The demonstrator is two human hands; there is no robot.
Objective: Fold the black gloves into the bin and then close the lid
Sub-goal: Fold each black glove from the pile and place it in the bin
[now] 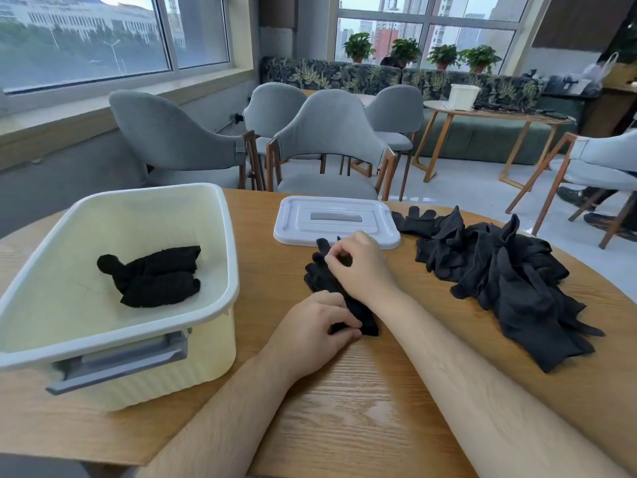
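Folding step: right of the bin (193, 367), curled fingers of left hand (310, 334) and right hand (362, 267) pinch one glove (322, 279); next, double it over.

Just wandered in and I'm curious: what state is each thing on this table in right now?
Bin: open, lid off.
Lid: off the bin, lying flat on the table.
Folded gloves: bundled, inside the bin.
Current glove: stretched out on the table, held at both ends.
Glove pile: loose, unfolded, heaped on the table.
Left-hand grip: pinches the glove's near end.
Right-hand grip: fingers curled on the glove's far end.
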